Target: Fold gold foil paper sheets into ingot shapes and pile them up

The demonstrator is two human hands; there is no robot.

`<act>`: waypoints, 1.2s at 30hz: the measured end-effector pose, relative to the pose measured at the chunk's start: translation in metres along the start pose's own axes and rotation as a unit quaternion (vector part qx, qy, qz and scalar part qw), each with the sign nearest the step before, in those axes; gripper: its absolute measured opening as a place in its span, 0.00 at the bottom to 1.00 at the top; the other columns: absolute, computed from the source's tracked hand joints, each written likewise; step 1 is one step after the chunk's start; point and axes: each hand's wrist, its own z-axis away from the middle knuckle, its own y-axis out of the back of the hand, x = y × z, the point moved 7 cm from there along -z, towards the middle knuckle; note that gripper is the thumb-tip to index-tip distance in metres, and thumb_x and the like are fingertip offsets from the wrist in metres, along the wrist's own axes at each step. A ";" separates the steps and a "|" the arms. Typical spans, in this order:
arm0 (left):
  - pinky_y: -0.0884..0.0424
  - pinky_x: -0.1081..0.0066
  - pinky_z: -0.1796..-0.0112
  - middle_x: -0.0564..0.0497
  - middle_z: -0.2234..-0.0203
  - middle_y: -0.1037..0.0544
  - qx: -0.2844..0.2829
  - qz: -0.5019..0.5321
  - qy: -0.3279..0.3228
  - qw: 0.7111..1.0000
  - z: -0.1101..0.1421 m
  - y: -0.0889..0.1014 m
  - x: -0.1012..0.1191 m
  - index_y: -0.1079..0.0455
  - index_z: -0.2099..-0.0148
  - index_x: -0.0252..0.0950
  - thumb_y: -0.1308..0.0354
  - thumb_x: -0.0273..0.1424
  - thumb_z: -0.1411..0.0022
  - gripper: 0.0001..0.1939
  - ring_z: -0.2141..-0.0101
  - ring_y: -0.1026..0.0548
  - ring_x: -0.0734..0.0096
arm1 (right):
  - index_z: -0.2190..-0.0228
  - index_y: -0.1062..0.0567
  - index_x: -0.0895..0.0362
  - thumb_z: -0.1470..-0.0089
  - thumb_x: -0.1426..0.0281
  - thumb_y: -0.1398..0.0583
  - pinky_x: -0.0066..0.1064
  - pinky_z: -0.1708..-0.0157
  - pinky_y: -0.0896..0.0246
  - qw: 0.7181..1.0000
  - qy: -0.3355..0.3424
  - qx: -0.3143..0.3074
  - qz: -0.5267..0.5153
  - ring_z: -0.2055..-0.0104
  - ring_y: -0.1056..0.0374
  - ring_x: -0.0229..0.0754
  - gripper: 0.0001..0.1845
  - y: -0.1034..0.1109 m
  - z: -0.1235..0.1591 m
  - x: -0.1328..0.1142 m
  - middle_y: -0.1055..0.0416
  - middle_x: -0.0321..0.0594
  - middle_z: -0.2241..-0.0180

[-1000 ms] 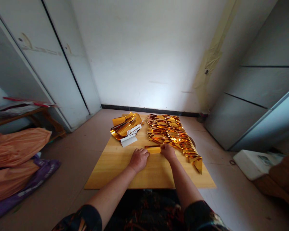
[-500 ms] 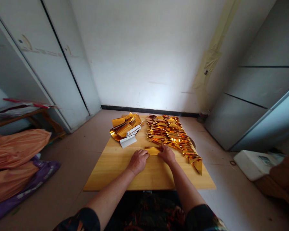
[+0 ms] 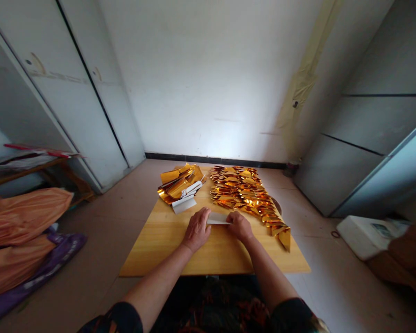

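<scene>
Between my two hands, a small sheet of gold foil paper [image 3: 217, 218] shows its white side just above the wooden board [image 3: 159, 249]. The fingers of my left hand [image 3: 197, 227] are closed on its left end. My right hand [image 3: 239, 225] pinches the right end. Beyond my left hand lies a loose heap of gold foil sheets [image 3: 180, 185], with some white backs [image 3: 184, 204] turned up. Rows of folded gold foil pieces [image 3: 241, 187] stand packed together beyond my right hand, trailing down toward the board's right edge.
A white wall [image 3: 208, 83] rises behind the board. Grey cabinets [image 3: 72, 92] stand at the left, near orange bags [image 3: 27, 212] and a bench [image 3: 55, 162]. On the right are a grey refrigerator [image 3: 377, 125] and a white foam box [image 3: 360, 236].
The sheet between my hands has gone from gold side up to white side up. My left hand has tilted upright around its end; the right hand stays close to the same place.
</scene>
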 end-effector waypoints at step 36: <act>0.32 0.62 0.56 0.46 0.62 0.25 -0.056 0.011 -0.031 0.998 0.005 -0.008 0.004 0.35 0.53 0.36 0.47 0.22 0.48 0.18 0.60 0.27 0.62 | 0.59 0.28 0.56 0.48 0.70 0.43 0.32 0.59 0.47 0.979 0.194 0.062 0.015 0.58 0.36 0.43 0.13 0.006 0.039 -0.011 0.29 0.42 0.62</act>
